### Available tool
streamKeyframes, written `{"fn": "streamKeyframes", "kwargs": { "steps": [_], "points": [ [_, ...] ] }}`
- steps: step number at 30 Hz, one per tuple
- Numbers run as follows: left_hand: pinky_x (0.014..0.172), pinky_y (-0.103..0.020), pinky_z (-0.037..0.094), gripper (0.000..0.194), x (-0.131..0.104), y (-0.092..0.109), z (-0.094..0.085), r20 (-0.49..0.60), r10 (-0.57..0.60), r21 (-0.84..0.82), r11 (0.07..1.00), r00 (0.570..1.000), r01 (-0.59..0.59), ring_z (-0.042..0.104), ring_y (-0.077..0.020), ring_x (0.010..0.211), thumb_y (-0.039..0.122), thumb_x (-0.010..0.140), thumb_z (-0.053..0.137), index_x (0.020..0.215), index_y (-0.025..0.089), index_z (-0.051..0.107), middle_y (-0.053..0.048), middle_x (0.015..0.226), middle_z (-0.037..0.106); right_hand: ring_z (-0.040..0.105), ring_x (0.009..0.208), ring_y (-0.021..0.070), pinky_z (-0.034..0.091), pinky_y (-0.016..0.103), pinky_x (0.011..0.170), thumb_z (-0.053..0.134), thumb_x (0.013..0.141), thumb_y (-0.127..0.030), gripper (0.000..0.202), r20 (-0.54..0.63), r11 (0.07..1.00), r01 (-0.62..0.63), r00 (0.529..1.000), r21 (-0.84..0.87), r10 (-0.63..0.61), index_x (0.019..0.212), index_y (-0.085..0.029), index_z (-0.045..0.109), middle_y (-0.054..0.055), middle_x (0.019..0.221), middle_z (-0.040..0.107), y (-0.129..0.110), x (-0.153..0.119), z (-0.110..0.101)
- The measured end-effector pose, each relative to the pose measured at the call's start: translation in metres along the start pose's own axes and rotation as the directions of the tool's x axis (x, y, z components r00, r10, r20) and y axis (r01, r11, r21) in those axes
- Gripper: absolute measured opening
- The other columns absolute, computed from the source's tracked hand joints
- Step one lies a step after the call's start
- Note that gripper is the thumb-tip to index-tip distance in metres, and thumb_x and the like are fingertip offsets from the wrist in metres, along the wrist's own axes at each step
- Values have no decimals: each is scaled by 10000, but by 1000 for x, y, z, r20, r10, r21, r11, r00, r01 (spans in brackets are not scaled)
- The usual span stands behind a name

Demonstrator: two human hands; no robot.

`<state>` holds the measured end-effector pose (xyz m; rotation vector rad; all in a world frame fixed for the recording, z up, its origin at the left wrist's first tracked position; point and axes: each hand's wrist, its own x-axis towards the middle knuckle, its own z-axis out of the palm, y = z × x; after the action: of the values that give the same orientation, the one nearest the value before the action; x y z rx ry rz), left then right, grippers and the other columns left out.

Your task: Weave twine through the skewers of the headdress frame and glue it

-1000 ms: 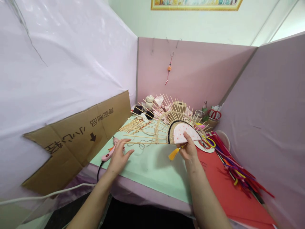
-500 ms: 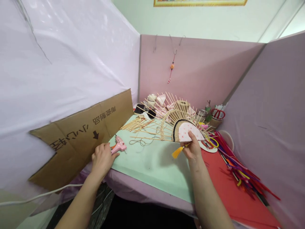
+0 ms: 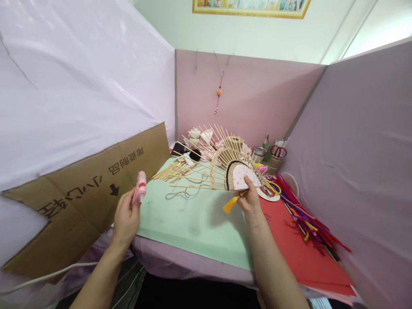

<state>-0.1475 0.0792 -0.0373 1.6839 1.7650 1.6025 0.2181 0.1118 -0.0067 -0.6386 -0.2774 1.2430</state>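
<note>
My left hand [image 3: 127,219] is closed around a pink glue gun [image 3: 140,186], raised above the left edge of the green mat. In my right hand [image 3: 251,199] is a fan [image 3: 243,177] of thin sticks, pinched at its base. The fan has a half-round pink dotted centre, black and tan cord bands around it, and sticks spreading out beyond. A yellow tassel [image 3: 230,204] hangs below it near my right fingers. Behind the fan's left side, loose bamboo sticks [image 3: 170,170] and a loop of thin cord [image 3: 180,194] lie on the mat.
A cardboard sheet [image 3: 93,180] with printed characters leans along the left. The green mat [image 3: 193,227] covers the table; red sheets [image 3: 289,240] and colourful pipe cleaners [image 3: 309,219] lie at right. Red-handled scissors [image 3: 278,151] stand in a holder at the back. A white cable [image 3: 48,277] runs lower left.
My left hand has picked the glue gun up off the mat and turned it upright. My right hand still holds the fan. The view has swung slightly to the right.
</note>
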Motion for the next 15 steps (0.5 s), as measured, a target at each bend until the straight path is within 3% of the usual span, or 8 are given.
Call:
{"fn": "streamKeyframes", "kwargs": {
  "steps": [2, 4, 6, 8, 11, 15],
  "points": [
    [731, -294, 462, 363, 0, 19, 3, 46, -150, -399, 904, 988, 156, 538, -164, 723, 486, 848, 520, 1021, 184, 621, -49, 843, 602, 617, 439, 83, 428, 134, 328, 790, 620, -206, 233, 1, 1000, -4, 1000, 2, 4, 789, -193, 630, -61, 609, 706, -1, 0, 0],
    [605, -234, 448, 367, -1, 40, 10, 230, -255, -701, 626, 939, 341, 445, -98, 581, 492, 835, 552, 986, 169, 635, -28, 776, 580, 640, 473, 91, 449, 135, 352, 779, 635, -213, 215, 6, 1000, -7, 1000, 6, 6, 799, -197, 640, -56, 623, 715, -1, 0, -1],
    [515, -187, 413, 368, -4, 59, 20, 424, -261, -806, 328, 867, 493, 371, -59, 531, 465, 819, 594, 999, 149, 647, -42, 816, 586, 666, 518, 99, 469, 137, 376, 760, 656, -214, 209, 2, 999, -15, 1000, 28, 15, 837, -198, 656, -44, 664, 734, -3, 0, 0],
    [450, -156, 365, 374, -9, 75, 31, 552, -208, -802, 135, 808, 582, 329, -40, 511, 442, 789, 643, 989, 126, 660, -62, 838, 586, 679, 547, 100, 489, 139, 402, 735, 676, -211, 211, -8, 998, -26, 1000, 59, 27, 874, -188, 667, -29, 697, 747, -5, 0, 1],
    [410, -150, 314, 407, -20, 91, 50, 630, -92, -771, 45, 771, 635, 303, -29, 490, 472, 741, 692, 916, 105, 678, -74, 803, 577, 692, 592, 101, 530, 153, 469, 724, 681, -217, 241, 12, 996, -11, 1000, 89, 10, 911, -175, 668, -16, 744, 758, -9, -1, 2],
    [408, -195, 287, 504, -31, 108, 71, 675, 34, -736, 97, 737, 670, 293, -23, 441, 599, 706, 667, 815, 108, 684, -87, 781, 585, 666, 531, 103, 453, 144, 356, 735, 673, -281, 281, 98, 998, 10, 995, 66, -16, 928, -185, 664, -21, 729, 749, -14, -5, 2]
  ]
}}
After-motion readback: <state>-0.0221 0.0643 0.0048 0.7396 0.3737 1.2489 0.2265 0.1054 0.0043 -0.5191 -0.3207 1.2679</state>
